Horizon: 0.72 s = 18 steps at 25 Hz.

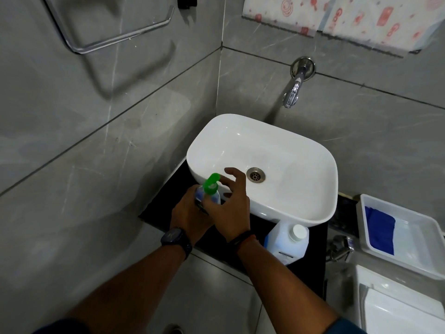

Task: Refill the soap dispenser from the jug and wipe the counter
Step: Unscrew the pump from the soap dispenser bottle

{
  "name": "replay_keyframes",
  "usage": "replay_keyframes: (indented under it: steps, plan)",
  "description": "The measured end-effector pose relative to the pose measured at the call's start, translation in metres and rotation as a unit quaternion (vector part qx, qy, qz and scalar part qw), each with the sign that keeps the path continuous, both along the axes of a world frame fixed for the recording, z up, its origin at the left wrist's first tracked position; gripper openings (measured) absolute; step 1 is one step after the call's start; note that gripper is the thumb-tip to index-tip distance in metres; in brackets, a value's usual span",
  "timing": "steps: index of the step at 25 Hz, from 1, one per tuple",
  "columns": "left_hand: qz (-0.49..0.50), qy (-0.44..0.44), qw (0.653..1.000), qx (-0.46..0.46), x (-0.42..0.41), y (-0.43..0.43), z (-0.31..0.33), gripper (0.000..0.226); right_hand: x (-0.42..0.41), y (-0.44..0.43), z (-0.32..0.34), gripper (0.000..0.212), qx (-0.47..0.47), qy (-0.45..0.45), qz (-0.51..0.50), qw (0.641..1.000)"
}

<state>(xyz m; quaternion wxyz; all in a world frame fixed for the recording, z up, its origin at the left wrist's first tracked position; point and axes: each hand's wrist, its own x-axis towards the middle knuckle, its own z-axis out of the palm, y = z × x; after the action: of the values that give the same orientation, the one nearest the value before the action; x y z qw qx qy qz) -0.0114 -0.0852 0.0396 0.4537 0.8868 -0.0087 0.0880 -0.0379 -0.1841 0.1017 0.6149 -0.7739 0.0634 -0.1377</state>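
A clear soap dispenser (212,196) with a green pump head (211,183) stands on the black counter (159,208), left of the white basin. My left hand (190,213) is wrapped around the bottle's body. My right hand (232,203) is at the pump's collar, its thumb and a finger against the green top, the other fingers spread. A translucent jug (286,242) with a white cap (299,231) stands capped on the counter in front of the basin. A blue cloth (380,227) lies in a white tray.
The white basin (262,150) fills most of the counter, with a chrome wall tap (292,92) above it. The white tray (414,239) sits at the right on a toilet tank (395,307). Grey tiled walls close in at the left and back.
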Motion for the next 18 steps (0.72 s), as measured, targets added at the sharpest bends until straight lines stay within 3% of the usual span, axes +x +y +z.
replay_keyframes:
  steps: [5,9,11,16,18]
  plan:
    - [0.004,0.005,1.0,-0.007,0.003,0.004,0.0,0.051,0.002,0.008,0.0,0.056,0.004,0.015,-0.002,1.0]
    - [-0.013,0.014,1.0,-0.003,0.004,0.005,0.002,0.038,0.008,0.009,0.0,0.031,-0.031,0.012,-0.035,0.999]
    - [-0.022,0.003,1.0,0.016,0.004,0.004,0.001,0.039,0.009,0.009,0.006,0.029,-0.01,0.001,-0.039,0.999]
    - [-0.016,0.008,0.998,0.063,0.015,0.009,-0.013,0.055,0.017,0.006,0.042,0.039,0.071,-0.214,-0.093,0.97]
    - [0.006,0.017,0.998,0.067,0.018,0.014,-0.021,0.064,0.024,-0.002,0.047,0.038,0.05,-0.275,-0.122,0.952]
